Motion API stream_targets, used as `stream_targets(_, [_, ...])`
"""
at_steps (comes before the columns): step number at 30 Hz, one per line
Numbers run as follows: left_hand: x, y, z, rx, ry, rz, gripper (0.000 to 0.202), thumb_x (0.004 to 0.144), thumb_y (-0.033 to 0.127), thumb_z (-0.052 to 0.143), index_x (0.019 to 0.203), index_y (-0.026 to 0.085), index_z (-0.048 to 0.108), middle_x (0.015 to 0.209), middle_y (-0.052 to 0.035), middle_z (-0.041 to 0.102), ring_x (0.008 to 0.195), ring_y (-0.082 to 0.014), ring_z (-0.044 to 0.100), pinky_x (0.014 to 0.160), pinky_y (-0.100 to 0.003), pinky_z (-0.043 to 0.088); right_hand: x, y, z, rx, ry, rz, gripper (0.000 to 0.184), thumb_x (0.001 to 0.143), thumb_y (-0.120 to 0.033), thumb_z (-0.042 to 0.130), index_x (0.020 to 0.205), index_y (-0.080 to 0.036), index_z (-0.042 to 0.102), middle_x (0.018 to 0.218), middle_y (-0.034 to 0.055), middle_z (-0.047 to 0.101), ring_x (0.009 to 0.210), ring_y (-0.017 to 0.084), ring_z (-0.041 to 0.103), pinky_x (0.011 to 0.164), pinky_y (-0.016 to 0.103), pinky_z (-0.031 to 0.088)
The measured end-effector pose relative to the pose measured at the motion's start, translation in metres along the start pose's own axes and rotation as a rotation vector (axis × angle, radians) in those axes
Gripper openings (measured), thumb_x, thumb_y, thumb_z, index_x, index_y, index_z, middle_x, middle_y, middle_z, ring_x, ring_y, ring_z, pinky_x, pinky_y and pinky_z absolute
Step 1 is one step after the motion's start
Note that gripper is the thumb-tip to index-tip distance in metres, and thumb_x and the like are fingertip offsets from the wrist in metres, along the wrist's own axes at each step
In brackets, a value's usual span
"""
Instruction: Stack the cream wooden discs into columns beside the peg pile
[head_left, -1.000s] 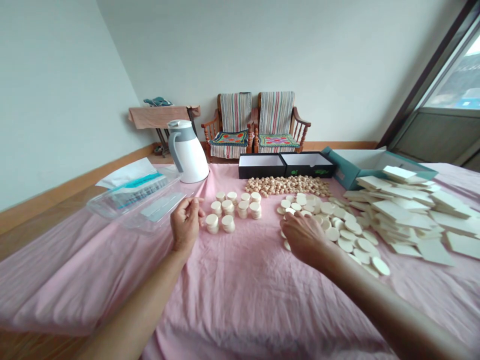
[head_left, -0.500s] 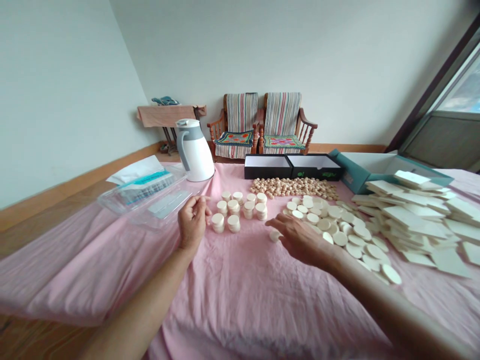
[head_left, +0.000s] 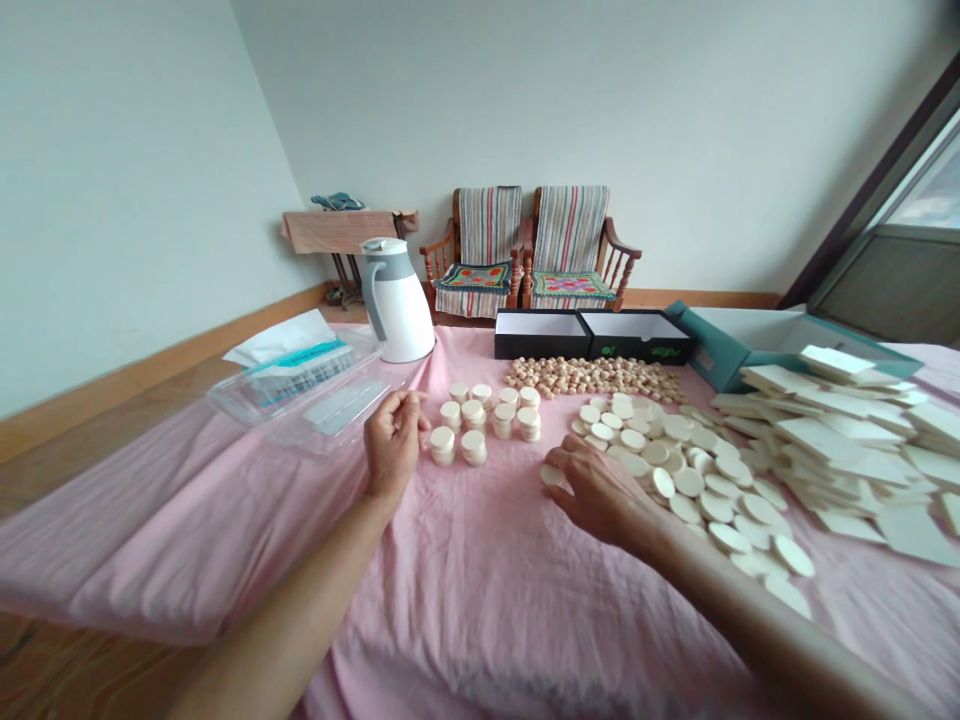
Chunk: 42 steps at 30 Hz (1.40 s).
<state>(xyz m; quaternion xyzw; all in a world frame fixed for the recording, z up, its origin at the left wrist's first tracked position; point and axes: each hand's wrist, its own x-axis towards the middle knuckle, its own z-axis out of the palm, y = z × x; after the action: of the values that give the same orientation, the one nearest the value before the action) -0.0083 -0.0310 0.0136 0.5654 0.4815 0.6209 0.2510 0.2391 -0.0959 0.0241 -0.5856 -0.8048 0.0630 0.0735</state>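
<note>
My left hand [head_left: 391,443] rests on the pink cloth [head_left: 465,580] just left of several short stacks of cream discs [head_left: 487,420]. Its fingers are curled with the thumb and forefinger pinched together; what they hold, if anything, is hidden. My right hand [head_left: 600,492] lies palm down at the left edge of a spread pile of loose cream discs [head_left: 690,470]. Its bent fingertips are closed on a single disc [head_left: 552,476] that lies apart from the pile on the cloth.
A heap of small tan wooden beads [head_left: 592,377] lies behind the discs, before two black open boxes [head_left: 592,335]. Cream square tiles [head_left: 847,440] pile up at right by a teal box [head_left: 712,350]. A white jug [head_left: 396,300] and clear plastic tray [head_left: 300,395] stand at left.
My right hand drew back from over the loose pile toward the left, bringing one disc out onto the bare cloth. My left hand has stayed beside the stacks.
</note>
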Motion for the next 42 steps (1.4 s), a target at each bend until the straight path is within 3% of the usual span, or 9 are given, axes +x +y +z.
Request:
stream_targets(4, [0.0,0.002,0.0,-0.021,-0.004,-0.003,0.023,0.085,0.037,0.05,0.086,0.015,0.058,0.052,0.0045,0.05,0.038,-0.0064,0.043,0.038,-0.015,0.034,0.006,-0.008,0.001,0.055,0.047,-0.039,0.014,0.082,-0.022,0.047,0.084,-0.015,0.06,0.087,0.0089,0.057,0.077,0.015,0.055,0.066,0.025,0.037])
stream_targets(10, [0.0,0.003,0.0,-0.015,0.015,0.004,0.024,0.086,0.037,0.05,0.085,0.014,0.059,0.053,0.0042,0.05,0.038,-0.0063,0.042,0.037,-0.015,0.034,0.036,-0.036,-0.001,0.208,0.3,-0.197,0.027,0.075,-0.014,0.05,0.102,-0.015,0.053,0.096,0.0082,0.057,0.082,0.016,0.053,0.07,0.026,0.039])
stream_targets(19, [-0.001,0.003,-0.001,0.0,0.023,0.009,0.025,0.087,0.037,0.049,0.086,0.015,0.059,0.054,0.0044,0.049,0.039,-0.0064,0.041,0.038,-0.016,0.033,0.065,-0.065,-0.003,0.17,0.304,-0.281,0.03,0.073,-0.012,0.051,0.102,-0.015,0.054,0.096,0.0097,0.059,0.088,0.019,0.051,0.075,0.03,0.039])
stream_targets(23, [0.0,0.002,-0.001,0.024,0.021,0.021,0.024,0.088,0.037,0.049,0.086,0.015,0.059,0.054,0.0041,0.05,0.04,-0.0065,0.042,0.04,-0.016,0.034,0.064,-0.059,-0.009,0.218,0.339,-0.27,0.029,0.074,-0.014,0.052,0.103,-0.016,0.057,0.095,0.0084,0.06,0.088,0.019,0.053,0.075,0.029,0.04])
stream_targets(28, [-0.001,0.004,-0.002,0.005,0.018,0.014,0.024,0.087,0.036,0.049,0.086,0.015,0.059,0.053,0.004,0.05,0.04,-0.0068,0.043,0.038,-0.016,0.034,0.058,-0.025,-0.023,0.361,0.537,-0.121,0.022,0.078,-0.014,0.048,0.096,-0.018,0.06,0.089,0.0044,0.061,0.075,0.014,0.055,0.069,0.026,0.042])
stream_targets(33, [-0.001,0.007,0.0,-0.023,0.005,0.006,0.024,0.086,0.036,0.051,0.086,0.014,0.06,0.053,0.0039,0.051,0.038,-0.0067,0.043,0.036,-0.016,0.034,0.054,0.008,-0.008,0.332,0.573,-0.06,0.022,0.076,-0.014,0.052,0.094,-0.019,0.063,0.09,0.0045,0.06,0.077,0.016,0.055,0.069,0.028,0.044])
stream_targets(38, [-0.001,0.006,0.0,-0.05,0.006,-0.004,0.022,0.085,0.035,0.051,0.085,0.015,0.059,0.052,0.0045,0.05,0.037,-0.0064,0.043,0.036,-0.015,0.034,0.055,0.008,0.011,0.202,0.557,-0.199,0.023,0.079,-0.015,0.052,0.099,-0.02,0.062,0.098,0.0074,0.058,0.095,0.021,0.051,0.083,0.034,0.042])
stream_targets(42, [-0.001,0.004,0.0,-0.051,0.004,0.0,0.022,0.086,0.036,0.051,0.084,0.015,0.059,0.052,0.0045,0.05,0.037,-0.006,0.042,0.035,-0.015,0.033,0.059,0.001,0.013,0.144,0.54,-0.173,0.02,0.08,-0.019,0.052,0.099,-0.018,0.06,0.098,0.0088,0.057,0.094,0.022,0.05,0.081,0.034,0.042])
